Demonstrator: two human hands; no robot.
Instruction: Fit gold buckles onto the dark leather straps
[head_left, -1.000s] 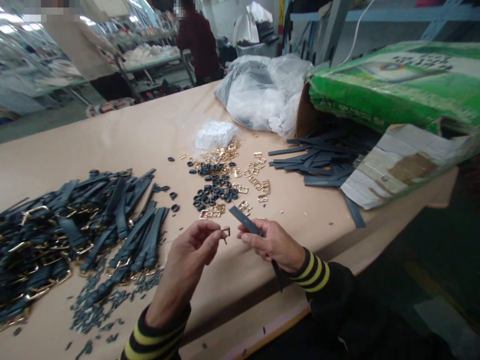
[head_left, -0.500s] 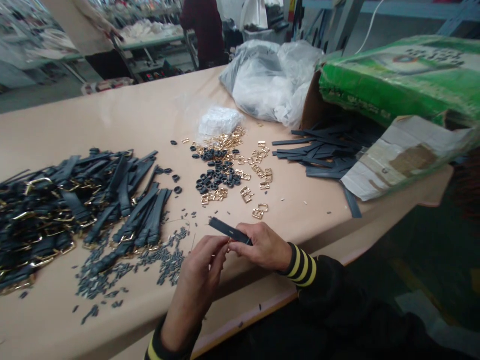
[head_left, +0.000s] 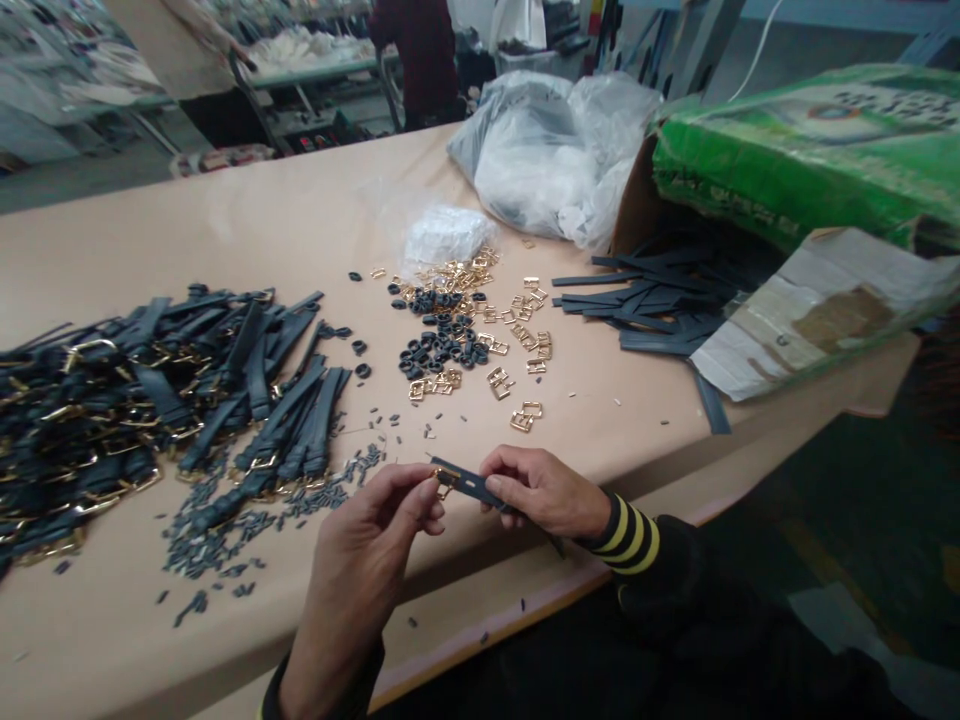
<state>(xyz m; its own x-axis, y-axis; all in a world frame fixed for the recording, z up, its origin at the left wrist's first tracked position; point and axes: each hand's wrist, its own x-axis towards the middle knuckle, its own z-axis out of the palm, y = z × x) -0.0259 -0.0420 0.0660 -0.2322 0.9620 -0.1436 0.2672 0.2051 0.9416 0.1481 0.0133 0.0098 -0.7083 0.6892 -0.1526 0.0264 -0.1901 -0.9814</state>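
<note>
Pinching a gold buckle (head_left: 445, 482) between thumb and fingers of the left hand (head_left: 364, 555), just ahead of the body at twelve o'clock; gripping a dark strap (head_left: 480, 490) in the right hand (head_left: 551, 492), pointing its slotted end toward ten o'clock. Judging by that overlap, bringing buckle and strap end together; for the next move, probably needing a firm hold on the strap and the prong lining up with the slot.

From the hands, seeing buckled straps (head_left: 255, 375) piled toward ten o'clock, black loops (head_left: 442, 350) at twelve, loose buckles (head_left: 526, 416) near one and loose straps (head_left: 660, 342) toward two.

Hiding part of the buckle behind the left fingertips, so leaving unclear whether already threading or merely touching. Covering the strap's middle with the right fingers; cutting off two people (head_left: 176, 50) (head_left: 416, 60) at the top edge.
</note>
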